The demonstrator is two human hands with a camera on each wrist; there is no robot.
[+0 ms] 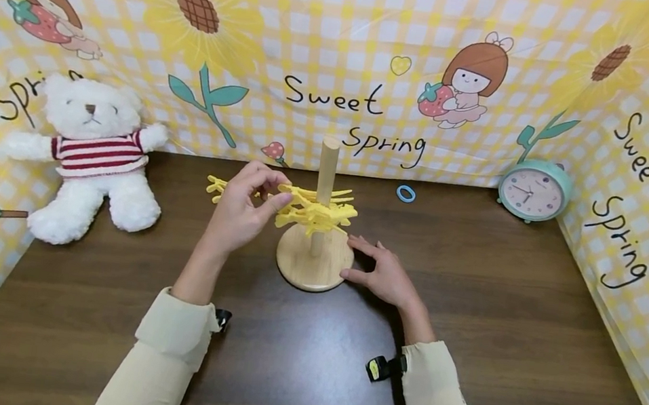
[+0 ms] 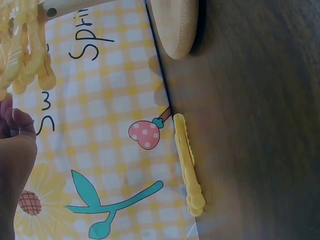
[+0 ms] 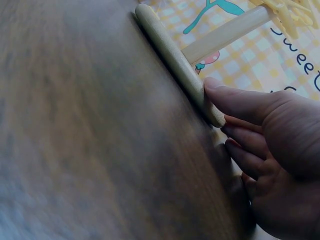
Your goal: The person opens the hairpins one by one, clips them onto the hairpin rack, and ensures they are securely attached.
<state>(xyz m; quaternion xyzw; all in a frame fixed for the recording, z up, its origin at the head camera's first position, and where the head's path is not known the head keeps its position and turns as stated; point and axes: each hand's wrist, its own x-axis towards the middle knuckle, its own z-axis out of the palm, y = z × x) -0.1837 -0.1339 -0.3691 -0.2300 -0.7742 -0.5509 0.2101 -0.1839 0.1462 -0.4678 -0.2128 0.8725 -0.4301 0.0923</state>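
Observation:
A wooden post (image 1: 328, 165) rises upright from a round wooden base (image 1: 312, 271) (image 3: 175, 60). Several yellow branching pieces (image 1: 325, 215) (image 2: 27, 55) stick out around the post, above the base. At their left side my left hand (image 1: 242, 209) (image 2: 15, 135) pinches the end of one between thumb and forefinger; its other fingers are curled. My right hand (image 1: 382, 275) (image 3: 275, 135) grips the base's right edge, thumb on the upper side and fingers at the rim. Another yellow piece (image 1: 214, 188) (image 2: 186, 162) lies on the table behind my left hand, partly hidden in the head view.
On the left a white teddy bear (image 1: 98, 155) in a striped shirt leans against the patterned cloth (image 1: 345, 48). A blue ring (image 1: 405, 194) lies near the table's back edge, right of the post. The round clock (image 1: 534, 192) stands at the back right.

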